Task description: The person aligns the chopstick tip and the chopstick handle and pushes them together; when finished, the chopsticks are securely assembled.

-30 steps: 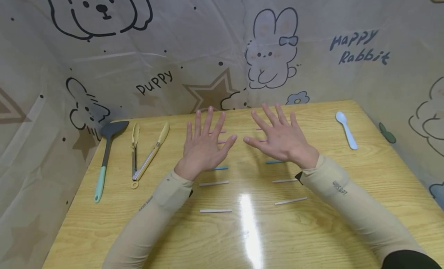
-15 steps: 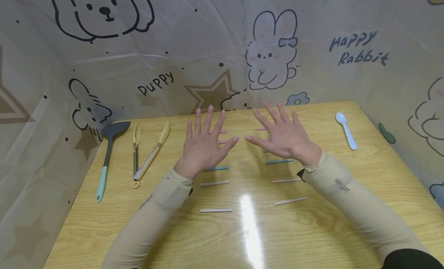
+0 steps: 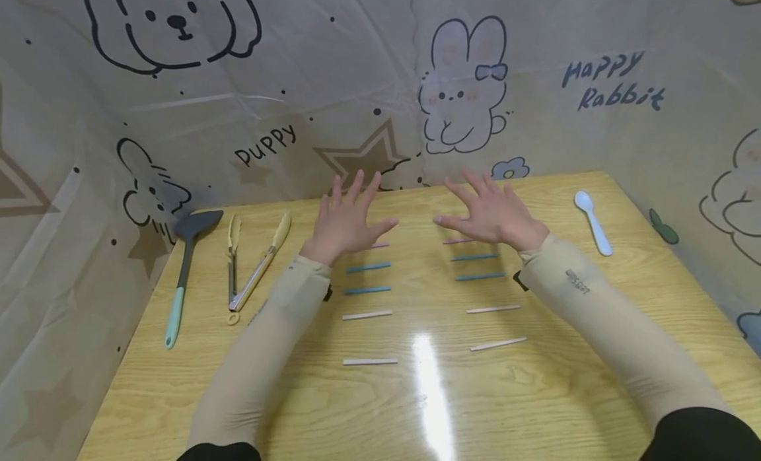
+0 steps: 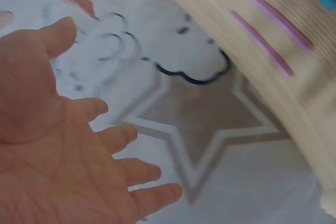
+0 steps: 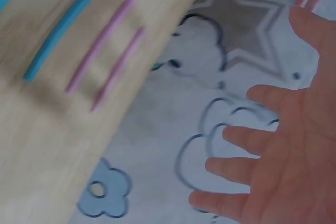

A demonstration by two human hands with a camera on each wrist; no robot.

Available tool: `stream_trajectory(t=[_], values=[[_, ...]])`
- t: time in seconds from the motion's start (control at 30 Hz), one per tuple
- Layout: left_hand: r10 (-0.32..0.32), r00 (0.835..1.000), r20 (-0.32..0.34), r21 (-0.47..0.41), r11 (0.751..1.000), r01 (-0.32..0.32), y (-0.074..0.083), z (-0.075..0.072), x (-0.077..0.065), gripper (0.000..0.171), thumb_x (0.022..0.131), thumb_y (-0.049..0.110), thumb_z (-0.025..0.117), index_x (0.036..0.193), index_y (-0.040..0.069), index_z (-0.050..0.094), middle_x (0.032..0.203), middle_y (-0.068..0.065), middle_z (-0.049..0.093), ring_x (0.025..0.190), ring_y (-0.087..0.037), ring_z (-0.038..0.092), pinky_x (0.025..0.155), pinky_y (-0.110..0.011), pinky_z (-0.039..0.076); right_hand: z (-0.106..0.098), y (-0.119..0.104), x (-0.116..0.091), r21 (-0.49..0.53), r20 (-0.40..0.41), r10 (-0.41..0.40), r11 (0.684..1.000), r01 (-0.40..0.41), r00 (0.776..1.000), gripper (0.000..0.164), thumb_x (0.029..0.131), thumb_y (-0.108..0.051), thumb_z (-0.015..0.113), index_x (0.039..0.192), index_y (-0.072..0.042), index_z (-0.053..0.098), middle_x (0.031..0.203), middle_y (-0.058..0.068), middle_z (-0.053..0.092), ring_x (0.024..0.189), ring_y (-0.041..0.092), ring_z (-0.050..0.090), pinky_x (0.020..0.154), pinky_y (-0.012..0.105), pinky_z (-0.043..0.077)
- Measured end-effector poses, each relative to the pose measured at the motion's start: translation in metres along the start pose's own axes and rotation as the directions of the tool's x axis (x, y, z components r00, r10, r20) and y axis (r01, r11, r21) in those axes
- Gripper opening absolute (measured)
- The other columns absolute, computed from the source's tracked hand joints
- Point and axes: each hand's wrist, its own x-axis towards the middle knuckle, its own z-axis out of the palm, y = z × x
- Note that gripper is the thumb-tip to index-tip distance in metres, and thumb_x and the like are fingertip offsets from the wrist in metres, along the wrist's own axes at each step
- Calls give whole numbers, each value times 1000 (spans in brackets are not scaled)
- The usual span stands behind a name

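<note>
Two bare hands, the left hand (image 3: 346, 224) and the right hand (image 3: 492, 211), hover side by side near the far edge of the worktop (image 3: 505, 395), apart from each other, their backs turned toward the head camera. We see the fingers of both held straight and spread apart, the thumbs pointing toward each other.

Below and nearer to the near edge lie thin sticks in two columns. Counting from the far edge, we find in each column two pink sticks (image 4: 272, 14), two blue sticks (image 3: 368, 267) and two whitish sticks (image 3: 370, 362) (the hands hide some of the pink ones from the head camera, but the wrist views show a pair on each side). All lie apart from one another, roughly in line with the far edge, some slightly slanted.

By the left edge we see a turner (image 3: 183, 268), its dark head at the far left corner, its mint handle toward us. Just beside it lie cream-tipped tongs (image 3: 257, 273) with their arms spread. Near the right edge, by the far right corner, lies a pale blue spoon (image 3: 593, 226). Beyond the far edge hangs a cloth (image 3: 345, 58) printed with cartoon animals and stars.
</note>
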Motion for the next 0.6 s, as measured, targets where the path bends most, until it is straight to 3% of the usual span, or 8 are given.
stream_trajectory(t=[0.13, 0.3, 0.43, 0.6], values=[[14, 1000, 8, -38, 999, -14, -12, 6, 17, 83, 95, 54, 58, 159, 27, 13, 162, -9, 18, 144, -44, 15, 110, -62, 25, 8, 13, 16, 9, 38, 4, 1000, -5, 999, 89, 90, -77, 38, 159, -24, 18, 163, 17, 6, 143, 49, 8, 106, 74, 13], [24, 999, -31, -101, 994, -27, -21, 20, 35, 71, 88, 37, 74, 150, 21, 43, 146, -5, 50, 128, -27, 50, 91, -44, 50, 14, 26, 29, 16, 81, -1, 1000, 0, 997, 76, 93, -61, 55, 154, -20, 35, 158, 22, 22, 141, 46, 21, 101, 72, 28], [13, 1000, -18, -99, 995, -15, -28, 32, 47, 57, 88, 32, 75, 139, 17, 56, 131, -6, 62, 114, -22, 59, 86, -38, 52, 18, 30, 35, 51, 84, -16, 999, 12, 996, 63, 92, -39, 69, 147, -15, 48, 149, 21, 40, 136, 41, 35, 101, 65, 36], [-32, 999, 22, -90, 995, 34, -41, 49, 55, 46, 90, 28, 74, 133, 15, 62, 132, -5, 61, 117, -23, 57, 97, -42, 47, 24, 36, 43, 55, 44, -22, 998, 19, 999, 45, 89, -19, 75, 131, -10, 63, 140, 15, 54, 130, 38, 44, 102, 59, 39]])
